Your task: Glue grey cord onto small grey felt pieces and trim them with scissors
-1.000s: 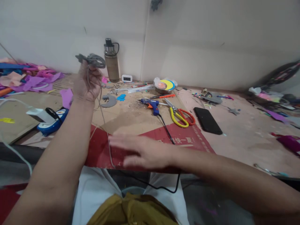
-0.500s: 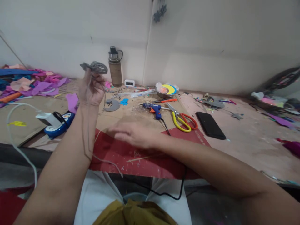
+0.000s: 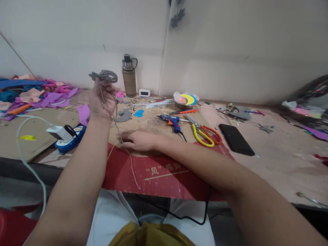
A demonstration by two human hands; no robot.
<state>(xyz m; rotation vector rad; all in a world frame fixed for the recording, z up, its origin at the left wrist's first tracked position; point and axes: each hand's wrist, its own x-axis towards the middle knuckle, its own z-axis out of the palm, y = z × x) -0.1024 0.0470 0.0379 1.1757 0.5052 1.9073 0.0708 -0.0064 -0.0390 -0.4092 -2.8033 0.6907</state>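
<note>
Raised over the left side of the board, my left hand (image 3: pixel 104 100) is closed around a looped bundle of grey cord (image 3: pixel 109 76). A small grey piece with pointed edges sticks out at the bundle's left. From the bundle a loose strand hangs down past my right hand's fingertips, its end lying on the red board (image 3: pixel 123 174). My right hand (image 3: pixel 140 140) is low over the board, its slightly blurred fingers stretched to the left with thumb and fingers apart. Whether they touch the strand I cannot tell. Beyond it lie a grey crescent cutout (image 3: pixel 124 115) and a blue cutout (image 3: pixel 138 113).
Right of centre lie a blue glue gun (image 3: pixel 174 122), scissors (image 3: pixel 202 133) and a black phone (image 3: pixel 236 139). A bottle (image 3: pixel 129 77), small clock (image 3: pixel 144 93) and bowl (image 3: pixel 183 105) stand behind. At left are a power strip (image 3: pixel 70 138) and coloured scraps (image 3: pixel 55 97).
The loose strand has swung off my left forearm to the right, by my right hand. My right hand has shifted slightly and blurs less. My left hand keeps the cord bundle raised.
</note>
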